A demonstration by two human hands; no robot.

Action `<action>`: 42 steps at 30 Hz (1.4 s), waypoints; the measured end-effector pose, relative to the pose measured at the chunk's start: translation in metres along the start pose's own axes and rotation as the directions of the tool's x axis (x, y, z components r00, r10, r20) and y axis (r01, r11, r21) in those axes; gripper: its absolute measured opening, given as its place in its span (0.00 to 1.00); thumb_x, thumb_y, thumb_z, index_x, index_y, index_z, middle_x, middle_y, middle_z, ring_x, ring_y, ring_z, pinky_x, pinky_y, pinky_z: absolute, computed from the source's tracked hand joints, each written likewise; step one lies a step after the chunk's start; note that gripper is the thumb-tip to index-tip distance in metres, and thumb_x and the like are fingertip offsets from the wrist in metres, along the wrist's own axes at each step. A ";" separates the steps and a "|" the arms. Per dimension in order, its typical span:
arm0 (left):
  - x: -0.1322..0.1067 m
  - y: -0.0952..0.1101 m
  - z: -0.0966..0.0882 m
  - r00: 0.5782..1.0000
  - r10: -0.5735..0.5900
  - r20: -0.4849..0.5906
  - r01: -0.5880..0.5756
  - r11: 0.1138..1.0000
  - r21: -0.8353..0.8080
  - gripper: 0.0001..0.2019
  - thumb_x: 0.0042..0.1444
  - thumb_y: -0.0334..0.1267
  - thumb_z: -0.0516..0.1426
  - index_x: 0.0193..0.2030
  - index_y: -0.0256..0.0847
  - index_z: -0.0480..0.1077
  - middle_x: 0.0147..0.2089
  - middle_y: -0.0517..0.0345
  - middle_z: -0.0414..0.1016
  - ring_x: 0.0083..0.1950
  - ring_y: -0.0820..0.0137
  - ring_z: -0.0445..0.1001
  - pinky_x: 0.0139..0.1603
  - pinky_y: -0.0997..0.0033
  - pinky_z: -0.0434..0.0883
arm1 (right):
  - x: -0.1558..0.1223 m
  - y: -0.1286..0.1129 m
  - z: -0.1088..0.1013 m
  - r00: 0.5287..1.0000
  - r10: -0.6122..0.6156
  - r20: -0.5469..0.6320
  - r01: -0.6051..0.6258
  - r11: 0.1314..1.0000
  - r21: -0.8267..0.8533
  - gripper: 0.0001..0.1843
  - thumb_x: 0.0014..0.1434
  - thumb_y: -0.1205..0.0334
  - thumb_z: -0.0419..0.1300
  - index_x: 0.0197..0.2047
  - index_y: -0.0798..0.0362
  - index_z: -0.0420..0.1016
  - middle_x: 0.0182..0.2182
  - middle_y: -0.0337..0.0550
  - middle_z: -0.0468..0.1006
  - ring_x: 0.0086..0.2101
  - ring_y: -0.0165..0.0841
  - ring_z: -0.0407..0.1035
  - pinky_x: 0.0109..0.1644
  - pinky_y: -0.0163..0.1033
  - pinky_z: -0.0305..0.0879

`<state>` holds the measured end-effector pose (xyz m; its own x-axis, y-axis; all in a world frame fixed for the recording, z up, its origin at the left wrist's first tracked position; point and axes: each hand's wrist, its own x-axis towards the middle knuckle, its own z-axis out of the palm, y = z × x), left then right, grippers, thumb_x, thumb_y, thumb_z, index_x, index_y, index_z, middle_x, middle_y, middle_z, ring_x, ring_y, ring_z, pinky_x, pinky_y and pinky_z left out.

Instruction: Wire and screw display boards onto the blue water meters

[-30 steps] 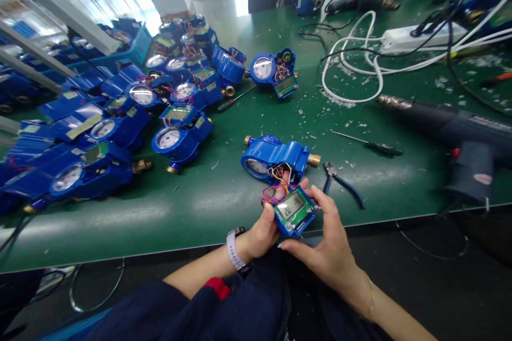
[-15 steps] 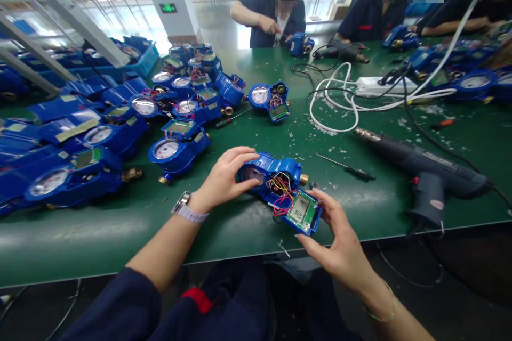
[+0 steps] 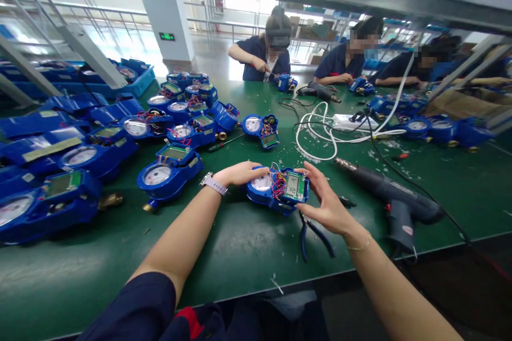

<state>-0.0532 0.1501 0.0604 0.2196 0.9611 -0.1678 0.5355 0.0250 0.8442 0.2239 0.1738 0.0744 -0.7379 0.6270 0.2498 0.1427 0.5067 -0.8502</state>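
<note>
A blue water meter [image 3: 262,198] lies on the green table before me, its round dial at left. Its display unit [image 3: 295,185], a lit LCD on a green board in a blue case, sits at the right side of the body, with red and other coloured wires bunched between dial and display. My left hand [image 3: 239,173] grips the dial side, fingers over the top edge. With fingers at the upper right and thumb at the lower right corner, my right hand [image 3: 327,203] holds the display unit. Blue-handled pliers [image 3: 316,235] lie just below, their jaws partly hidden.
Many blue meters crowd the left, the nearest single one [image 3: 166,173] beside my left wrist. A heat gun [image 3: 394,197] lies at right, behind it a white power strip [image 3: 354,121] with looped cable. A screwdriver handle [image 3: 347,201] shows past my right hand. Co-workers sit across the table.
The display unit has swung from hanging off the lower right to sitting against the meter body, upright to me. Pliers now show below the meter. My view has tilted upward.
</note>
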 end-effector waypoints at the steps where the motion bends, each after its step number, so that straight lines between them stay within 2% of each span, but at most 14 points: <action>1: 0.001 -0.004 0.001 1.000 0.004 0.011 -0.004 0.999 -0.034 0.34 0.56 0.66 0.50 0.45 0.33 0.76 0.43 0.50 0.80 0.40 0.62 0.75 0.39 0.67 0.68 | 0.001 0.004 -0.002 1.000 0.021 0.012 -0.021 1.000 0.013 0.47 0.55 0.63 0.65 0.71 0.46 0.43 0.66 0.51 0.57 0.65 0.43 0.54 0.71 0.57 0.44; 6: -0.003 -0.017 0.012 0.994 0.101 0.031 -0.091 0.966 -0.243 0.35 0.59 0.64 0.48 0.61 0.37 0.66 0.61 0.49 0.72 0.57 0.59 0.72 0.56 0.62 0.68 | 0.008 0.006 -0.009 0.998 0.061 0.021 -0.063 0.991 0.116 0.45 0.55 0.63 0.66 0.70 0.42 0.47 0.66 0.46 0.58 0.65 0.43 0.54 0.72 0.55 0.43; 8: -0.004 -0.019 0.015 0.991 0.129 0.046 -0.107 0.937 -0.332 0.34 0.60 0.61 0.50 0.64 0.38 0.63 0.64 0.49 0.70 0.61 0.58 0.70 0.61 0.61 0.66 | 0.012 0.000 -0.012 0.998 0.062 0.010 -0.063 0.984 0.166 0.45 0.55 0.62 0.67 0.70 0.41 0.49 0.65 0.45 0.60 0.65 0.43 0.55 0.72 0.54 0.43; 11: -0.005 -0.022 0.018 0.988 0.137 0.074 -0.096 0.908 -0.408 0.32 0.61 0.59 0.52 0.64 0.39 0.64 0.64 0.50 0.70 0.62 0.57 0.69 0.63 0.60 0.63 | 0.018 -0.006 -0.013 0.997 0.070 0.043 -0.078 0.972 0.220 0.45 0.54 0.59 0.69 0.69 0.41 0.50 0.65 0.45 0.62 0.64 0.44 0.56 0.71 0.54 0.47; 15: -0.003 -0.027 0.019 0.988 0.130 0.085 -0.082 0.902 -0.423 0.31 0.61 0.58 0.52 0.63 0.39 0.65 0.65 0.50 0.69 0.64 0.56 0.67 0.65 0.60 0.62 | 0.016 -0.002 -0.013 0.993 0.063 0.099 -0.080 0.982 0.174 0.44 0.55 0.60 0.69 0.69 0.42 0.52 0.66 0.45 0.59 0.66 0.43 0.52 0.72 0.53 0.43; 18: -0.001 -0.031 0.020 0.987 0.137 0.079 -0.094 0.908 -0.409 0.30 0.62 0.58 0.52 0.62 0.39 0.66 0.64 0.50 0.70 0.63 0.57 0.68 0.65 0.60 0.61 | 0.011 0.003 -0.014 0.995 0.059 0.076 -0.071 0.983 0.171 0.43 0.56 0.62 0.68 0.69 0.40 0.53 0.67 0.43 0.58 0.67 0.42 0.51 0.73 0.53 0.41; 26: 0.002 -0.034 0.023 0.990 0.134 0.044 -0.106 0.915 -0.390 0.31 0.60 0.60 0.51 0.60 0.38 0.68 0.62 0.51 0.72 0.61 0.58 0.69 0.63 0.61 0.63 | 0.003 0.000 -0.004 0.995 0.096 0.028 -0.100 0.944 0.315 0.42 0.55 0.60 0.70 0.68 0.39 0.54 0.66 0.43 0.60 0.65 0.42 0.54 0.71 0.54 0.49; 30: 0.003 -0.033 0.022 0.989 0.144 0.030 -0.124 0.923 -0.364 0.30 0.59 0.61 0.52 0.58 0.39 0.70 0.63 0.52 0.71 0.62 0.58 0.67 0.66 0.62 0.60 | 0.006 0.002 0.006 0.996 0.078 -0.052 -0.059 0.951 0.305 0.40 0.54 0.59 0.69 0.66 0.40 0.57 0.66 0.43 0.60 0.65 0.43 0.54 0.71 0.54 0.47; 33: 0.004 -0.033 0.022 0.989 0.144 0.030 -0.125 0.928 -0.351 0.31 0.59 0.62 0.52 0.57 0.38 0.70 0.63 0.51 0.71 0.62 0.58 0.67 0.66 0.62 0.59 | 0.008 0.007 0.010 0.997 0.067 -0.036 -0.056 0.966 0.253 0.40 0.55 0.59 0.69 0.66 0.42 0.56 0.66 0.44 0.60 0.66 0.43 0.53 0.72 0.53 0.46; 37: 0.003 -0.033 0.022 0.990 0.139 0.037 -0.117 0.928 -0.353 0.32 0.60 0.61 0.50 0.60 0.38 0.68 0.64 0.51 0.70 0.62 0.58 0.68 0.65 0.61 0.61 | 0.002 0.014 0.005 0.998 0.051 -0.020 -0.046 0.982 0.185 0.40 0.56 0.60 0.68 0.68 0.41 0.54 0.67 0.43 0.58 0.67 0.42 0.50 0.72 0.54 0.42; 42: 0.002 -0.032 0.022 0.986 0.157 0.054 -0.129 0.927 -0.352 0.30 0.61 0.59 0.50 0.59 0.38 0.69 0.63 0.51 0.71 0.62 0.57 0.68 0.65 0.61 0.61 | -0.007 0.011 -0.005 0.997 0.046 -0.069 -0.035 0.986 0.162 0.42 0.57 0.60 0.67 0.69 0.40 0.52 0.66 0.43 0.59 0.66 0.42 0.51 0.73 0.54 0.41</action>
<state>-0.0525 0.1453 0.0217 0.3449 0.9367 -0.0602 0.1812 -0.0036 0.9834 0.2341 0.1780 0.0655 -0.6829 0.6894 0.2416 0.0598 0.3824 -0.9221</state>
